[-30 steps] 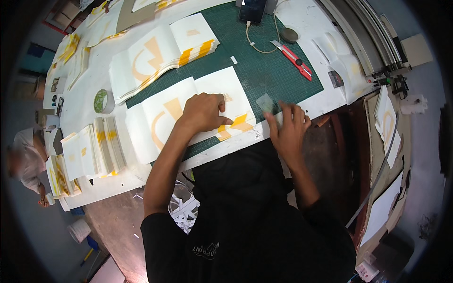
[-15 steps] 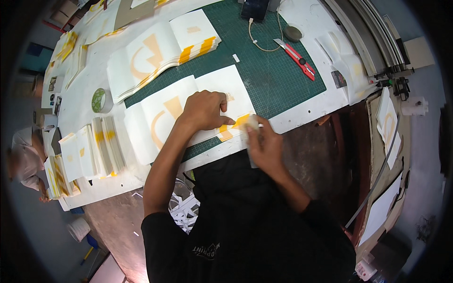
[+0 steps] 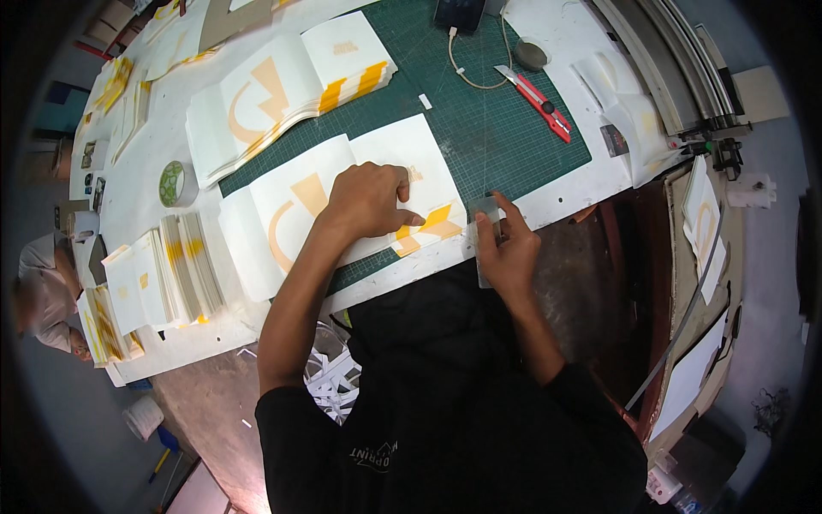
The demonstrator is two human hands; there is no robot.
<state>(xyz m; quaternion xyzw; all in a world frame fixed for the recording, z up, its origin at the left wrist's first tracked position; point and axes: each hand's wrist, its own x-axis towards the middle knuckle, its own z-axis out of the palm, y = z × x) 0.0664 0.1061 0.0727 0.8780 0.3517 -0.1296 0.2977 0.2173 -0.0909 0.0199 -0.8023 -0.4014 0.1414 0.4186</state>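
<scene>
A white printed sheet (image 3: 437, 171) with pale orange shapes and a yellow striped corner lies in front of me, partly on a green cutting mat (image 3: 505, 158). My left hand (image 3: 368, 201) rests on this sheet, thumb spread away from the bent fingers, with nothing visible in its grip. Just off the sheet's right edge, my right hand (image 3: 509, 244) pinches a translucent flat plastic strip (image 3: 482, 248) between thumb and fingers. Part of the strip is hidden behind the hand.
Beyond the sheet lies a stack of similar sheets (image 3: 295, 86). A red utility knife (image 3: 539, 103), a grey round object (image 3: 531, 56) and a phone (image 3: 458, 13) with a cable are farther right. Folded stacks (image 3: 188, 265) and a round tub (image 3: 177, 184) stand left. Another person (image 3: 51, 283) is at far left.
My right hand has moved right, off the sheet's yellow corner, with the plastic strip. My left hand has stayed on the sheet.
</scene>
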